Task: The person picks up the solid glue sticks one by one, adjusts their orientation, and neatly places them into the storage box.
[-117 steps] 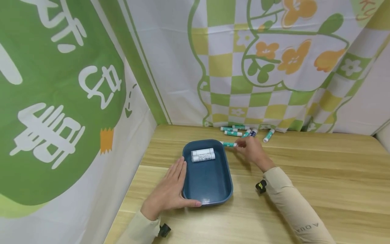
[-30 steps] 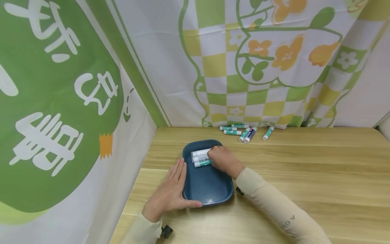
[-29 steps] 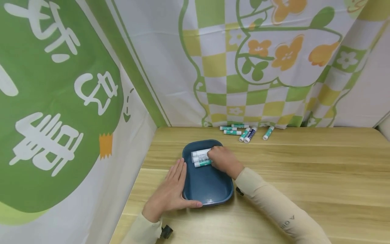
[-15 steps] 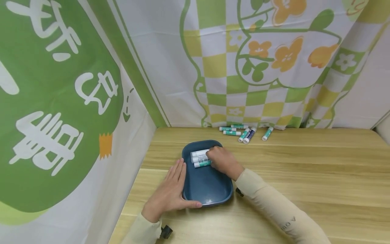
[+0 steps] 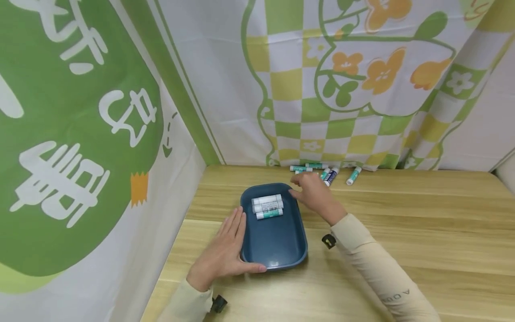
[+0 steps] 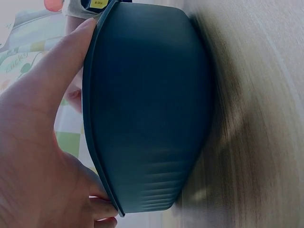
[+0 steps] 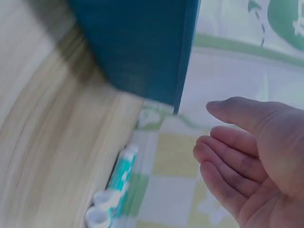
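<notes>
My left hand [image 5: 221,255] rests against the left side of a dark blue tray [image 5: 275,243], fingers straight along the rim and thumb on the near edge. In the left wrist view the thumb and fingers lie spread on the rim. Inside the tray are two white tubes [image 5: 267,199] that look like lip balm, and one teal lip balm tube [image 5: 269,213]. Above the table by the tray's far right corner is my right hand [image 5: 315,194], its fingers loosely bent. The right wrist view shows nothing in that hand [image 7: 247,156]. It partly hides the loose tubes behind it.
Several teal tubes [image 5: 316,165] and a navy one [image 5: 331,176] lie at the table's back edge. One teal tube [image 5: 354,175] lies apart to their right. A patterned curtain [image 5: 338,134] hangs behind the wooden table [image 5: 402,232].
My right hand has placed the teal lip balm tube beside the white ones, let it go, and moved out of the tray towards the back right. The left hand has stayed put.
</notes>
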`<control>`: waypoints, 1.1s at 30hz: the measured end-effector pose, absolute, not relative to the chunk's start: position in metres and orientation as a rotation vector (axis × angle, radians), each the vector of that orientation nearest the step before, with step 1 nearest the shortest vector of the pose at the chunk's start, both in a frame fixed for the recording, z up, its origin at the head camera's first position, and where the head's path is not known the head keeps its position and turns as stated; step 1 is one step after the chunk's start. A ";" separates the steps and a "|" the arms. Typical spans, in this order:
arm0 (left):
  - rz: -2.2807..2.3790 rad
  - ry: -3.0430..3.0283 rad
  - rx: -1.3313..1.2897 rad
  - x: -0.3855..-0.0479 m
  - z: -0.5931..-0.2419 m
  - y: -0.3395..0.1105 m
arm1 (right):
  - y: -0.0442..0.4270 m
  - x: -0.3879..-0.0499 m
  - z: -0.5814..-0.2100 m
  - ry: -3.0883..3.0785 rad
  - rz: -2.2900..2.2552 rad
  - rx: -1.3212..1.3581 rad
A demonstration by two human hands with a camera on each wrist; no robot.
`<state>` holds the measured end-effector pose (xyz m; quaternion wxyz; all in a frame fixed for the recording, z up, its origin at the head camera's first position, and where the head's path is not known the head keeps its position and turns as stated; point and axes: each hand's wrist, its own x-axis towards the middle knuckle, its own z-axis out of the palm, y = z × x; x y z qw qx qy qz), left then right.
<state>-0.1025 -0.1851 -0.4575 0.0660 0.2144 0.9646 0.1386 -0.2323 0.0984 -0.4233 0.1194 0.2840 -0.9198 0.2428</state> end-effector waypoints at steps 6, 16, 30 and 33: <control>0.427 2.908 0.651 -0.102 -0.457 -0.186 | 0.129 -0.242 -0.429 -2.682 0.727 0.603; 0.447 2.902 0.644 -0.101 -0.455 -0.185 | 0.163 -0.253 -0.445 -2.719 0.789 0.284; 0.454 2.895 0.631 -0.100 -0.456 -0.187 | 0.170 -0.265 -0.460 -2.896 0.875 -0.084; 0.456 2.900 0.637 -0.100 -0.457 -0.186 | 0.169 -0.266 -0.462 -2.918 0.872 -0.153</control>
